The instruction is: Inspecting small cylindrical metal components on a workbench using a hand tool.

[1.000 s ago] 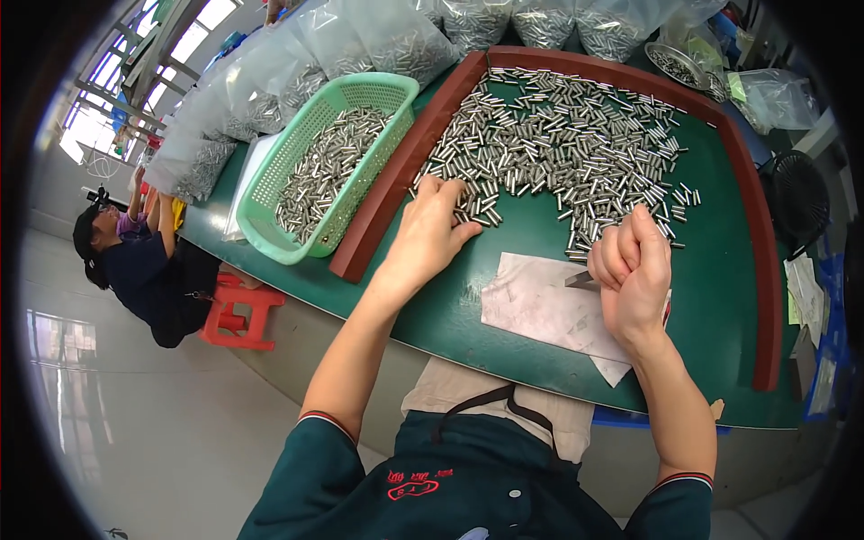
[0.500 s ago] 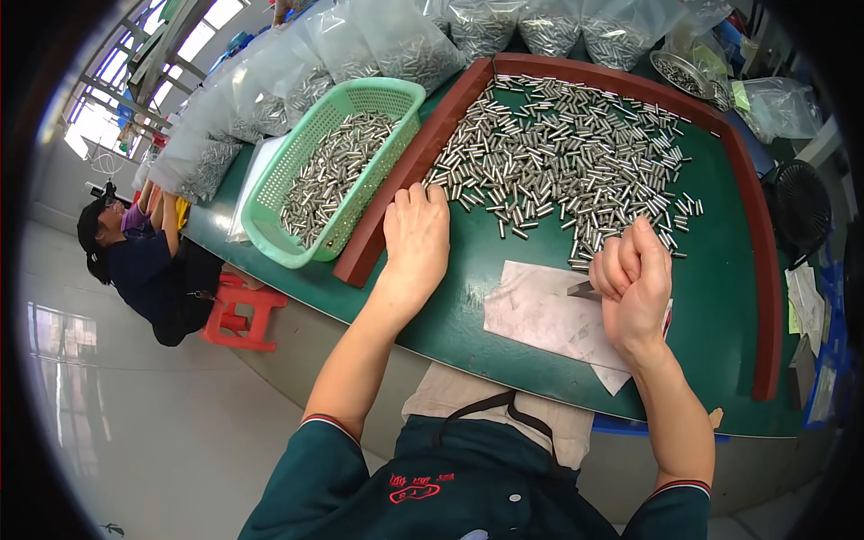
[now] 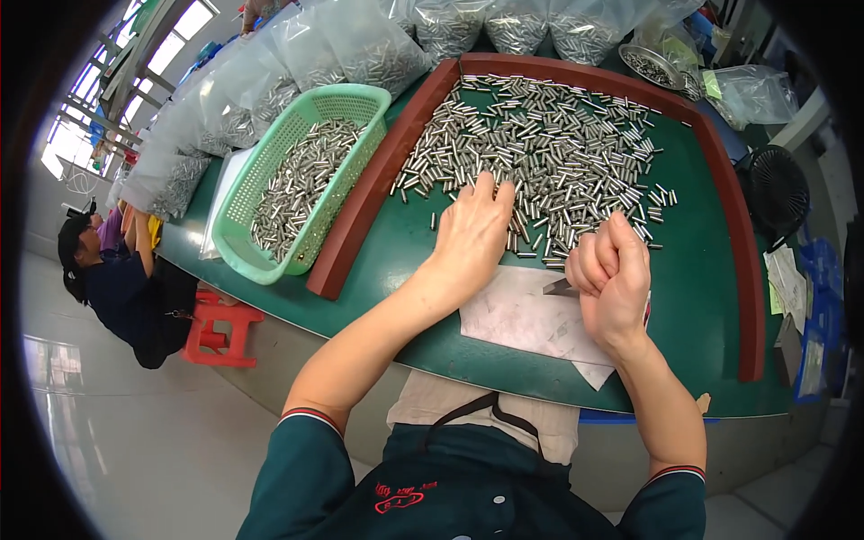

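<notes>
- Steel pins lie spread over the green table inside its brown rim; the left hand now rests flat and open-fingered at the heap's near edge, lower than half a second ago.
- Right hand stays curled in a fist over the white paper, a small grey tool tip showing beside it.
- Green basket at left holds more pins.
- Judging by this, sorting goes on pin by pin.

Clear plastic bags full of small metal pins stand in a row along the table's far edge, from the left corner to the middle. More such bags slump down the left edge beside the green basket. One nearly empty clear bag with a green slip lies at the far right corner. Paper slips lie off the right edge.
</notes>
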Demonstrator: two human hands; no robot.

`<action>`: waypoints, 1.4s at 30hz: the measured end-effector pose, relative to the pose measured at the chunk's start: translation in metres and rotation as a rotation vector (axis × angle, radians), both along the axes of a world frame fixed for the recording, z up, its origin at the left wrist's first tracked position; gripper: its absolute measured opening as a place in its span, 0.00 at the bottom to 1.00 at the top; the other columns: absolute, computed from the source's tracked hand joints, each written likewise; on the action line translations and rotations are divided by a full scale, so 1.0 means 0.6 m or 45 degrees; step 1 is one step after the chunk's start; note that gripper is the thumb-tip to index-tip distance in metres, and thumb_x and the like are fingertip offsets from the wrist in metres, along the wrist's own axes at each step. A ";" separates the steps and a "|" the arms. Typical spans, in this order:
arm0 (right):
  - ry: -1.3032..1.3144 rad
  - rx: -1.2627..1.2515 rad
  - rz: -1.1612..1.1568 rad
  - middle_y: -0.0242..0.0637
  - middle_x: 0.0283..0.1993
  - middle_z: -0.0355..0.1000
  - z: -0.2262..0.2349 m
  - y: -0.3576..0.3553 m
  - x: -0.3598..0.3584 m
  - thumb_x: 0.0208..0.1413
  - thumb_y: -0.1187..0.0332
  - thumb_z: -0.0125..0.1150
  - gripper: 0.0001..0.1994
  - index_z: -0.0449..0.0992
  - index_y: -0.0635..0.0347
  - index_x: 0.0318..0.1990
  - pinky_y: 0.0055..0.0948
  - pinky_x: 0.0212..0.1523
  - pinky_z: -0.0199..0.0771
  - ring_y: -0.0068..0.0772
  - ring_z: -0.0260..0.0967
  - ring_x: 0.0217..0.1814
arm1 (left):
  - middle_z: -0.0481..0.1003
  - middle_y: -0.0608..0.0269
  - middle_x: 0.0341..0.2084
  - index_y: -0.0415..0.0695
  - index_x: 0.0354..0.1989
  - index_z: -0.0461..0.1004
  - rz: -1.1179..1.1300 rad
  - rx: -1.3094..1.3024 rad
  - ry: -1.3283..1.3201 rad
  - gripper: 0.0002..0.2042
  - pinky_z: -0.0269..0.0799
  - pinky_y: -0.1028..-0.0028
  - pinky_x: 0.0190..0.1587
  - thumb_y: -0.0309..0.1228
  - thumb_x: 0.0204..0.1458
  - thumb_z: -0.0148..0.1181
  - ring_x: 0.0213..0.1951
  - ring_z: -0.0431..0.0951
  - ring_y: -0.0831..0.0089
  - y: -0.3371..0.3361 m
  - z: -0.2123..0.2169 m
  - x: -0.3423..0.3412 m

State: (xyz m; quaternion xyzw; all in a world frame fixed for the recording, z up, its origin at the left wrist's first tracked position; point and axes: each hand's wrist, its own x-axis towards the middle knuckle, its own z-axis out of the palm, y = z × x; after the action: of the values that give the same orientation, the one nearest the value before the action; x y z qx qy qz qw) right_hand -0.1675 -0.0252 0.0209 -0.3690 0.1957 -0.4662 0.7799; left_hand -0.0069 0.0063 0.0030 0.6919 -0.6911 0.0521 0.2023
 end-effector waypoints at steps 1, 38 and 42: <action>-0.005 -0.009 0.007 0.27 0.07 0.45 0.003 0.000 -0.002 0.57 0.63 0.36 0.21 0.49 0.53 0.11 0.19 0.10 0.36 0.16 0.34 0.09 | 0.63 0.51 0.25 0.38 0.34 0.63 -0.059 -0.013 0.060 0.14 0.65 0.61 0.31 0.18 0.34 0.49 0.28 0.67 0.53 -0.008 0.006 0.001; 0.388 -1.117 -0.887 0.26 0.12 0.44 0.013 -0.062 -0.054 0.50 0.74 0.37 0.12 0.49 0.57 0.16 0.19 0.17 0.37 0.15 0.38 0.14 | 0.64 0.59 0.15 0.40 0.14 0.63 -0.707 -0.313 0.382 0.09 0.63 0.65 0.24 0.31 0.36 0.56 0.22 0.67 0.61 0.004 0.010 0.030; 0.204 -1.174 -0.627 0.26 0.12 0.43 0.025 -0.030 -0.035 0.53 0.71 0.36 0.14 0.50 0.56 0.15 0.20 0.15 0.37 0.16 0.37 0.13 | 0.65 0.57 0.17 0.40 0.15 0.64 -0.670 -0.110 0.304 0.09 0.65 0.64 0.27 0.31 0.33 0.56 0.26 0.69 0.60 0.016 0.004 0.036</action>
State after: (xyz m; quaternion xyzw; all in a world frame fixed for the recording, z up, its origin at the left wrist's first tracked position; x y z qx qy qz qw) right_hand -0.1888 -0.0435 0.0362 -0.6513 0.1103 -0.6435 0.3866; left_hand 0.0148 0.0157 0.0053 0.4807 -0.8154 -0.0546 0.3179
